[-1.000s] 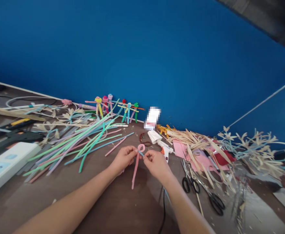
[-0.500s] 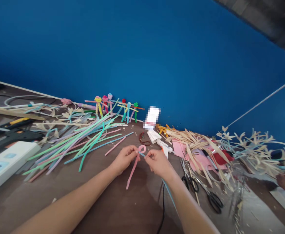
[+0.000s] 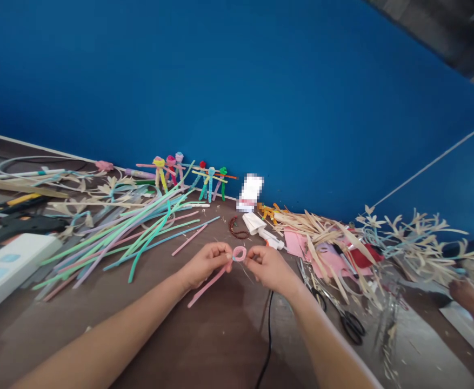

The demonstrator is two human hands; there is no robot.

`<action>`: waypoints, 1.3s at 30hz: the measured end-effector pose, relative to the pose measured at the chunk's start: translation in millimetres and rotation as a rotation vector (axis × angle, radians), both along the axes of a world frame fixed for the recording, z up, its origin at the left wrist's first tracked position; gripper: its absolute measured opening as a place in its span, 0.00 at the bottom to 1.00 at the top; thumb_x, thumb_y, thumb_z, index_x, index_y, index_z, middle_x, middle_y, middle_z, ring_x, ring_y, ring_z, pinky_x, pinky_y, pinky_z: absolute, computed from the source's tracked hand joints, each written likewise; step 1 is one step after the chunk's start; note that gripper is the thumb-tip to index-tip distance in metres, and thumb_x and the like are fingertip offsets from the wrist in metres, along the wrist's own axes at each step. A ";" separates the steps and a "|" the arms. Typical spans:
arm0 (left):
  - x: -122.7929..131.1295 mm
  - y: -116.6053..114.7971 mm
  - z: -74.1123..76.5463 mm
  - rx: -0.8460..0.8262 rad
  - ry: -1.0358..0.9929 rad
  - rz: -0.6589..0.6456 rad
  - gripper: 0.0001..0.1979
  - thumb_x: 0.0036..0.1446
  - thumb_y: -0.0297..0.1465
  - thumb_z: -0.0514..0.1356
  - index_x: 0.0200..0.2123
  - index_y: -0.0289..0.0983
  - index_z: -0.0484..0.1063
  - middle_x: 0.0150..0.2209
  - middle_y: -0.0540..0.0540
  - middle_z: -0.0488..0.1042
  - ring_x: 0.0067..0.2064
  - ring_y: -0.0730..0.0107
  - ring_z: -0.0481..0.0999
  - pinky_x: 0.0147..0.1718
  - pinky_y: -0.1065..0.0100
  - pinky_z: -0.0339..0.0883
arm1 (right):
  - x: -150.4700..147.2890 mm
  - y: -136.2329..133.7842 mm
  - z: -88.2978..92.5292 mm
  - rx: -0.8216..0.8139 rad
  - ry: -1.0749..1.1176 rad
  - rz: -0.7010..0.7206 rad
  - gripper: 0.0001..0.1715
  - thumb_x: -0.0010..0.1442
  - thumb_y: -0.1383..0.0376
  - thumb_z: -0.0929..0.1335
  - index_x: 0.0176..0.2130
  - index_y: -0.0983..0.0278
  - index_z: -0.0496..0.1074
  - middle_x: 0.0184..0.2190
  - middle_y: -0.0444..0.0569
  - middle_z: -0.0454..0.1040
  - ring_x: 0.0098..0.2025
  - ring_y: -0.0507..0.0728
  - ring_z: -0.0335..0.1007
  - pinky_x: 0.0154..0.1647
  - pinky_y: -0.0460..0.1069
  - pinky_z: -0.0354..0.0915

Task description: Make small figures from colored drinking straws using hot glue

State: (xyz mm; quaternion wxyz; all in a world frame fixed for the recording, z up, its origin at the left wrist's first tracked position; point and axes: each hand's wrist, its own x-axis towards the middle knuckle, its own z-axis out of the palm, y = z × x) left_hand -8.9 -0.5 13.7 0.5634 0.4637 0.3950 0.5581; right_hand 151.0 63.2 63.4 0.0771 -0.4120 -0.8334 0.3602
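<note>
Head view: both hands pinch one pink fuzzy pipe cleaner (image 3: 206, 287) just above the brown tabletop (image 3: 204, 351). The left hand (image 3: 204, 265) is closed on its stem and the right hand (image 3: 271, 267) on its small round loop. Six colourful pipe-cleaner figures (image 3: 188, 173) lean against the blue wall (image 3: 261, 92). One white glue gun (image 3: 267, 237) and two black-handled scissors (image 3: 352, 327) lie to the right. The white packet's (image 3: 251, 192) label is blurred.

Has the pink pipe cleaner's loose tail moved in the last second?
Yes. The tail of the pipe cleaner has swung left, away from the black cable; the left hand and right hand pinch it by the loop.
</note>
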 end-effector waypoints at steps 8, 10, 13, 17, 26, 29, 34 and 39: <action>-3.3 -1.3 -1.9 -0.054 0.015 -0.222 0.13 0.46 0.39 0.58 0.22 0.34 0.66 0.17 0.51 0.66 0.19 0.79 0.56 0.20 0.75 0.47 | 0.6 -4.5 3.1 0.137 0.006 0.086 0.09 0.53 0.62 0.62 0.28 0.64 0.69 0.18 0.40 0.65 0.20 0.47 0.60 0.22 0.42 0.53; -4.2 -2.3 -0.2 -0.058 0.017 -0.270 0.12 0.46 0.38 0.58 0.23 0.34 0.67 0.17 0.51 0.66 0.19 0.78 0.57 0.21 0.74 0.49 | 0.1 -3.9 5.1 0.179 0.027 0.143 0.07 0.52 0.64 0.63 0.28 0.65 0.69 0.21 0.41 0.68 0.25 0.48 0.62 0.25 0.42 0.54; -4.7 -4.2 4.3 -0.068 0.023 -0.362 0.10 0.45 0.36 0.59 0.22 0.34 0.69 0.16 0.51 0.66 0.21 0.77 0.60 0.24 0.73 0.52 | 0.2 -1.7 8.5 0.186 0.070 0.265 0.05 0.51 0.69 0.64 0.28 0.65 0.69 0.25 0.42 0.69 0.29 0.49 0.62 0.29 0.42 0.55; -3.4 -6.7 9.4 -0.082 0.105 -0.441 0.09 0.44 0.34 0.59 0.19 0.34 0.69 0.16 0.51 0.67 0.21 0.76 0.62 0.27 0.73 0.55 | 0.3 1.4 15.2 0.208 0.040 0.443 0.04 0.52 0.70 0.64 0.29 0.66 0.69 0.28 0.43 0.66 0.30 0.49 0.61 0.31 0.42 0.55; 3.3 -6.3 6.4 -0.004 0.637 -0.256 0.09 0.43 0.26 0.53 0.15 0.35 0.68 0.15 0.51 0.68 0.19 0.75 0.61 0.21 0.74 0.52 | -8.5 -9.2 23.2 0.574 -0.291 0.615 0.04 0.53 0.69 0.63 0.31 0.65 0.69 0.29 0.47 0.67 0.33 0.53 0.63 0.31 0.45 0.53; 6.9 -2.9 0.7 -0.011 0.671 -0.168 0.09 0.43 0.27 0.51 0.15 0.34 0.67 0.15 0.51 0.67 0.18 0.76 0.60 0.20 0.74 0.51 | -12.7 -18.9 23.4 0.687 -0.405 0.539 0.05 0.54 0.67 0.63 0.33 0.66 0.68 0.31 0.49 0.68 0.33 0.54 0.64 0.31 0.46 0.54; 11.2 1.1 -2.0 -0.043 0.643 -0.095 0.11 0.46 0.32 0.51 0.16 0.33 0.65 0.15 0.52 0.63 0.18 0.78 0.57 0.20 0.75 0.49 | -17.2 -25.5 26.6 0.759 -0.477 0.480 0.09 0.58 0.66 0.59 0.35 0.65 0.67 0.32 0.49 0.68 0.33 0.54 0.65 0.30 0.46 0.55; 12.9 0.2 1.7 -0.101 0.553 -0.110 0.11 0.44 0.32 0.51 0.15 0.34 0.63 0.15 0.54 0.61 0.19 0.78 0.56 0.21 0.74 0.50 | -17.1 -20.0 28.3 0.746 -0.497 0.464 0.11 0.59 0.65 0.58 0.34 0.63 0.67 0.33 0.47 0.69 0.33 0.53 0.66 0.30 0.46 0.55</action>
